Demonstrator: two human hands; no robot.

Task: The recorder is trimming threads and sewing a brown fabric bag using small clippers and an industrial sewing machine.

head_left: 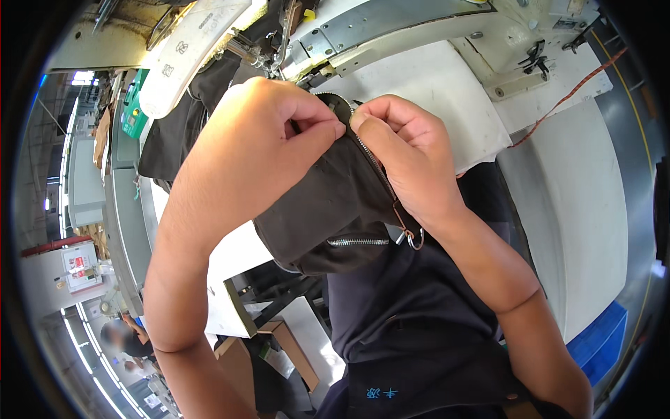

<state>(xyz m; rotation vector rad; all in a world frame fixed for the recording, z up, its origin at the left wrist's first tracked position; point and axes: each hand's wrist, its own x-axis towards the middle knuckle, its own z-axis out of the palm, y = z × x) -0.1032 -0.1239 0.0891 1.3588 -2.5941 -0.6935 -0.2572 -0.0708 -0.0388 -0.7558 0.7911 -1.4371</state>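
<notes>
A dark brown fabric bag (317, 199) lies under both my hands at the front of a sewing machine (391, 42). My left hand (269, 136) pinches the cloth close to the machine's needle area, thumb against forefinger. Just to its right, my right hand (412, 143) is closed on the edge beside a long metal zipper (377, 166). That zipper curves from between the hands down toward a metal ring (416, 239) on a brown tab. Lower on the bag is a shorter zipper (357, 242). My left fingers hide part of the seam.
A white curved machine cover (188, 52) rises at the upper left. A red cord (572, 98) runs across the right side. Below the table stand an open cardboard box (289, 349) and, at the right, a blue bin (597, 342). People sit far off at the lower left.
</notes>
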